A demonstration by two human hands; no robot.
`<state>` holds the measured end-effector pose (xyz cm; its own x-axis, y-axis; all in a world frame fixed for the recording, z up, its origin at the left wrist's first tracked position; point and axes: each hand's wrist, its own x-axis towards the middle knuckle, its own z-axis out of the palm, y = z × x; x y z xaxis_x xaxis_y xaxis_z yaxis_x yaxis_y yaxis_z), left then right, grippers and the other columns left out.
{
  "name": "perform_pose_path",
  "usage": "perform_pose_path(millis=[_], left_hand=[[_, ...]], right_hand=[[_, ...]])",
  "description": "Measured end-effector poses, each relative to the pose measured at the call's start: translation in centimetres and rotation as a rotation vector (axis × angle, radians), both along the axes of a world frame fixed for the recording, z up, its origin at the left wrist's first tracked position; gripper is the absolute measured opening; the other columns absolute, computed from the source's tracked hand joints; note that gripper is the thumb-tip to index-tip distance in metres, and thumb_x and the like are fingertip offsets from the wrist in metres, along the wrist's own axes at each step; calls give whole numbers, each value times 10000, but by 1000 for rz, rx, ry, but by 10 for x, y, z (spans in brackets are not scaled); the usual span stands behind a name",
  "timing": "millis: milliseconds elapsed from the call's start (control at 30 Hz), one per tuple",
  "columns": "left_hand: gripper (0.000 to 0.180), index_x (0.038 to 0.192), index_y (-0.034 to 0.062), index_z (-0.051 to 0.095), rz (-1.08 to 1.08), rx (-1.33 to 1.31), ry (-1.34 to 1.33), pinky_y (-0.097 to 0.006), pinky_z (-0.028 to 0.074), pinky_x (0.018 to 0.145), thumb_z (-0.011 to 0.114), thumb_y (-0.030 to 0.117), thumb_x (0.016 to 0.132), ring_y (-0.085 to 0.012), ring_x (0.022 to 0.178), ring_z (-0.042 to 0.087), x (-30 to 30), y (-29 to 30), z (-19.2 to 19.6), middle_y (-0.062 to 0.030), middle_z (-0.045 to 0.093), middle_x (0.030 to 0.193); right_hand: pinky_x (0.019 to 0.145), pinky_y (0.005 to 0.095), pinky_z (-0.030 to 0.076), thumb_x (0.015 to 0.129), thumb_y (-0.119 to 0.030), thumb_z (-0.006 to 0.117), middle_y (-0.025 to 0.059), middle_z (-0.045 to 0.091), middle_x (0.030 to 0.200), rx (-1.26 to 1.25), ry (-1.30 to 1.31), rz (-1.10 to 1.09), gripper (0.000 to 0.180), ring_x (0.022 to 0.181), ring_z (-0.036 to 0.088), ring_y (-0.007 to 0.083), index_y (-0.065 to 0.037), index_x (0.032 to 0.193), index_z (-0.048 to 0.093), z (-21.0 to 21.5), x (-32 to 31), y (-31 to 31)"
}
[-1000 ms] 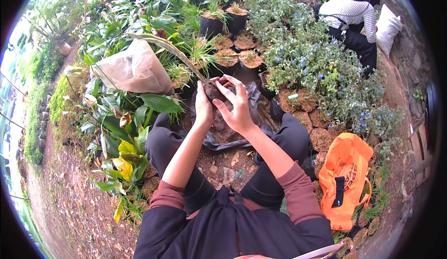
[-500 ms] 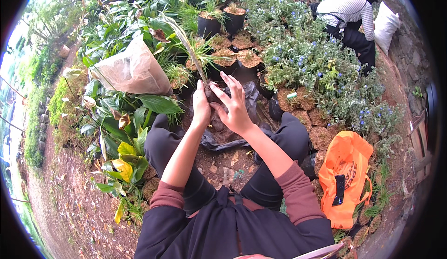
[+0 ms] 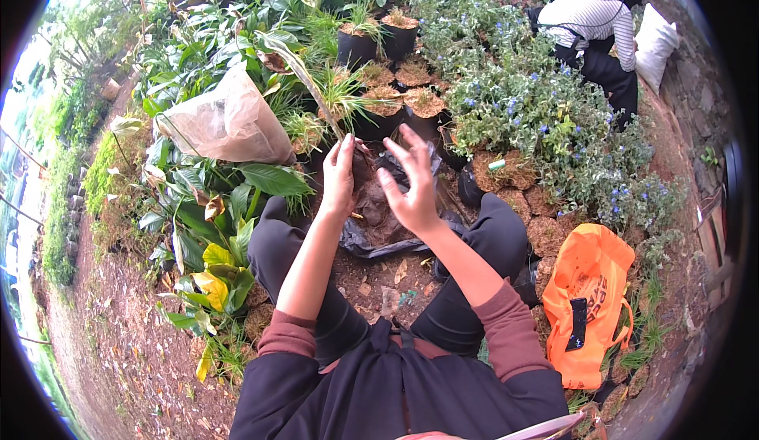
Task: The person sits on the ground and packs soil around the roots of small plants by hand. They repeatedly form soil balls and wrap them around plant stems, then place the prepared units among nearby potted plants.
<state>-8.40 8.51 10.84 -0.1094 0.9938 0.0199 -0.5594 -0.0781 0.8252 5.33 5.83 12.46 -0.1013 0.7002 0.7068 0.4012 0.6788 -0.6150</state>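
My left hand [image 3: 340, 181] is closed around the lower end of a long, pale plant stem [image 3: 315, 92], which slants up and away to the left. Dark soil or roots show beside its fingers, partly hidden by them. Apart from the stem, my right hand [image 3: 412, 187] is open, its fingers spread and nothing in them. Below and between both hands, loose brown soil [image 3: 373, 207] lies on a crumpled black plastic sheet or bag [image 3: 379, 248] in front of my knees.
A pale translucent bag [image 3: 229, 124] leans among broad-leaved plants on the left. Potted grasses [image 3: 357, 45] stand ahead, blue-flowered plants [image 3: 545, 116] to the right. An orange bag [image 3: 581, 266] with a phone [image 3: 579, 321] lies near my right knee. A person [image 3: 589, 25] crouches beside a white sack [image 3: 656, 45].
My right hand has drawn away from the plant's base, its fingers spreading. My left hand, still on the stem, has shifted slightly left, and more soil shows between the hands.
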Motion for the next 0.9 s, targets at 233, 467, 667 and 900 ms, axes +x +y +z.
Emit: perform_pose_path(millis=[233, 467, 667, 900], left_hand=[[329, 910, 38, 568, 24, -76, -118, -240, 466, 670, 460, 348, 933, -91, 712, 555, 3, 4, -1, -20, 591, 801], [570, 1247, 14, 406, -322, -42, -183, -410, 425, 941, 325, 483, 933, -291, 1108, 512, 2, 4, -6, -192, 484, 1236], [547, 1280, 29, 351, -330, 6, -153, -428, 409, 959, 375, 450, 931, -286, 1152, 476, 6, 4, -6, -167, 447, 1278], [592, 1203, -7, 474, -185, -33, 168, -341, 428, 928, 320, 497, 933, -216, 1066, 546, 7, 2, 1, -116, 563, 1158]], right_hand=[[1057, 481, 157, 884, -363, 491, 203, 148, 1456, -10, -268, 21, 578, 1311, 193, 393, -59, 1356, 353, -22, -14, -6], [1047, 534, 111, 884, -483, 431, 200, 119, 1465, 26, -280, 7, 603, 1314, 162, 417, -120, 1362, 369, -18, -12, -1], [1037, 571, 66, 874, -529, 413, 191, 142, 1463, 9, -194, -6, 615, 1324, 154, 403, -139, 1350, 394, -11, -10, 4], [1031, 472, 196, 853, -323, 544, 160, 450, 1240, -152, -105, 54, 512, 1195, 375, 314, -20, 1260, 467, 2, -7, -1]])
